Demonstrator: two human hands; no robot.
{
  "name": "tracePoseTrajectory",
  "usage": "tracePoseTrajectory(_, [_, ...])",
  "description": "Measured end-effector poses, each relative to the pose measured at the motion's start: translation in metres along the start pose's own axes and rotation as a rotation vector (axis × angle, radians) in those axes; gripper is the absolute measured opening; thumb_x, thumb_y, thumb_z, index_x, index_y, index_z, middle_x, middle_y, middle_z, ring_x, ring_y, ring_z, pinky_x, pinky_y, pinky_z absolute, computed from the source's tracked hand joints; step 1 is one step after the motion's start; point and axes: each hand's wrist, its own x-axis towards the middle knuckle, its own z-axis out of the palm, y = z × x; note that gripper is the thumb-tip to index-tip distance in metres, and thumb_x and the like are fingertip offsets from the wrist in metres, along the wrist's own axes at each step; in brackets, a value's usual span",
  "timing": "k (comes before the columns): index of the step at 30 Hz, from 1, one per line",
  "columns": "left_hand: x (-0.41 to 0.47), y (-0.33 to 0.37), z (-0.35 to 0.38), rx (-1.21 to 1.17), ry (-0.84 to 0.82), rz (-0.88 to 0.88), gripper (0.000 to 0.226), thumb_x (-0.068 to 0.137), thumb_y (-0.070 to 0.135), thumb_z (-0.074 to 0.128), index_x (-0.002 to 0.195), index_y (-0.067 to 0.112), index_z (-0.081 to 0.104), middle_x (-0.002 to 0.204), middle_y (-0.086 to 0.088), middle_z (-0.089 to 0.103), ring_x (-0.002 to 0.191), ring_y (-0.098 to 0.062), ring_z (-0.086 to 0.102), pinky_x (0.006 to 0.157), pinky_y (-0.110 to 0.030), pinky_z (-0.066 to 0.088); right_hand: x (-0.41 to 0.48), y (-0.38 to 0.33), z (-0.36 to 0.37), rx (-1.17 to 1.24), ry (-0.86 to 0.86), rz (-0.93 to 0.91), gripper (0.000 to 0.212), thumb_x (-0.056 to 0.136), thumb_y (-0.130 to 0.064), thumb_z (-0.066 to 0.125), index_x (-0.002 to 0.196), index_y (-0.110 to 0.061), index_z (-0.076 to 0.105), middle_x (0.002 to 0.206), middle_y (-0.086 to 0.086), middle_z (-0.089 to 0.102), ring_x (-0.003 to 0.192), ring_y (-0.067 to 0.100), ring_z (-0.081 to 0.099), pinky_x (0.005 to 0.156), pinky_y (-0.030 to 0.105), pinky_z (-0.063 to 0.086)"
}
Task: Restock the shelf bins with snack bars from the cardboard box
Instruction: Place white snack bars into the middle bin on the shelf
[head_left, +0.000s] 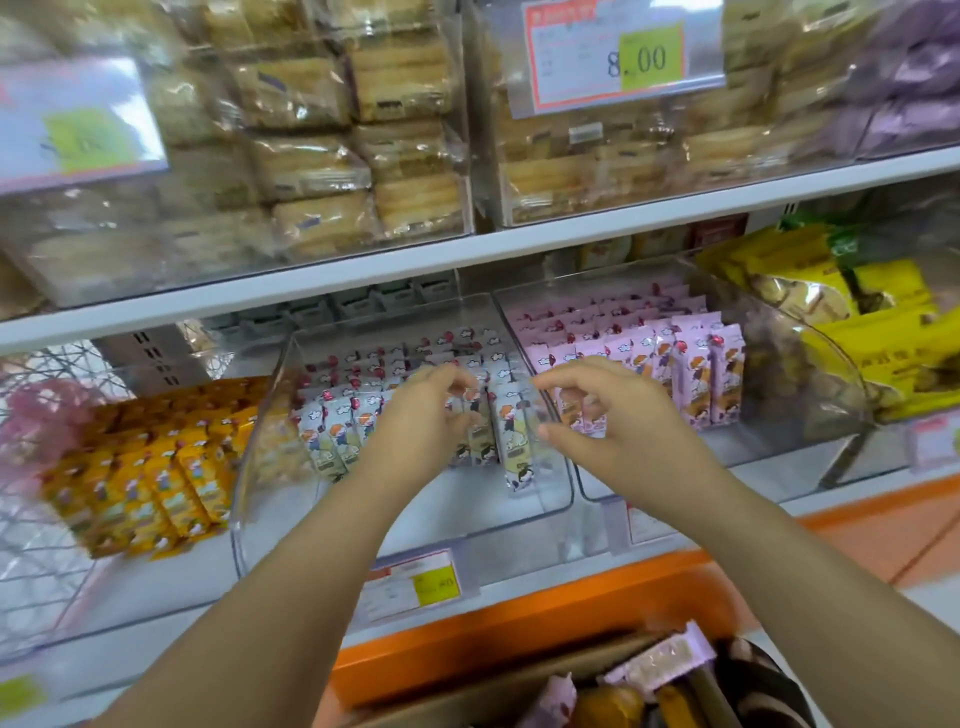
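Head-cam view of a shop shelf w/ clear bins. Two bare forearms reach from 6 o'clock up to frame centre.

The left hand (426, 415) is inside the middle bin (363, 535), fingers curled over the tops of the upright white-green bars (511, 441). With the motion blur we cannot tell if it pinches one or only touches. The right hand (618, 421), at 3 o'clock of the left, hovers over the wall btwn the middle bin and the pink bin (675, 483). Its thumb and fingers make a loose C w/ nothing in the gap. The hands are apart but near each other.

We judge the step to be squaring up the front row of white-green bars. To do it well:
- Keep the bars upright, faces fwd.
- Press the row toward 12 o'clock to close any gaps.
- Leave bare floor at the bin's 6 o'clock edge for new stock.
- One bar at the row's 4 o'clock end sits lower and fwd of the rest, so stand that up first.

The cardboard box (519, 686) lies at 6 o'clock, well below both hands and nearer the right forearm. In it are boxed pink bars (660, 660) and yellow-wrapped pcs. Neither hand touches it.

Shelved pink bars (696, 374) sit at 3 o'clock of the hands, orange bars (156, 467) at 9 o'clock.
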Motion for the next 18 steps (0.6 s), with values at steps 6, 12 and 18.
tracePoseTrajectory(6, [-0.068, -0.035, -0.069, 0.075, 0.248, 0.089, 0.018, 0.091, 0.010, 0.060, 0.106, 0.018, 0.066, 0.105, 0.004, 0.064, 0.091, -0.013, 0.062, 0.083, -0.032, 0.051, 0.008, -0.042, 0.043, 0.083, -0.153, -0.041, 0.029, 0.088, -0.019, 0.066, 0.117, -0.023, 0.064, 0.098, -0.019, 0.058, 0.084, -0.006, 0.055, 0.077, 0.005, 0.042])
tracePoseTrajectory(12, [-0.105, -0.087, -0.109, 0.154, 0.313, 0.054, 0.017, 0.090, 0.008, 0.062, 0.103, 0.017, 0.068, 0.098, 0.009, 0.059, 0.088, -0.006, 0.054, 0.078, -0.017, 0.040, 0.025, -0.077, 0.109, 0.091, -0.549, 0.054, 0.034, 0.093, -0.022, 0.059, 0.128, -0.021, 0.057, 0.127, -0.004, 0.056, 0.096, 0.011, 0.059, 0.085, 0.024, 0.048])
tracePoseTrajectory(18, [-0.121, -0.115, -0.105, 0.078, 0.262, 0.044, 0.019, 0.091, 0.010, 0.060, 0.106, 0.020, 0.067, 0.097, 0.017, 0.053, 0.088, 0.001, 0.050, 0.074, -0.001, 0.035, 0.053, -0.096, 0.161, -0.177, -0.909, 0.027, 0.040, 0.099, -0.003, 0.037, 0.132, -0.015, 0.055, 0.107, -0.001, 0.047, 0.077, 0.007, 0.047, 0.047, 0.002, 0.032])
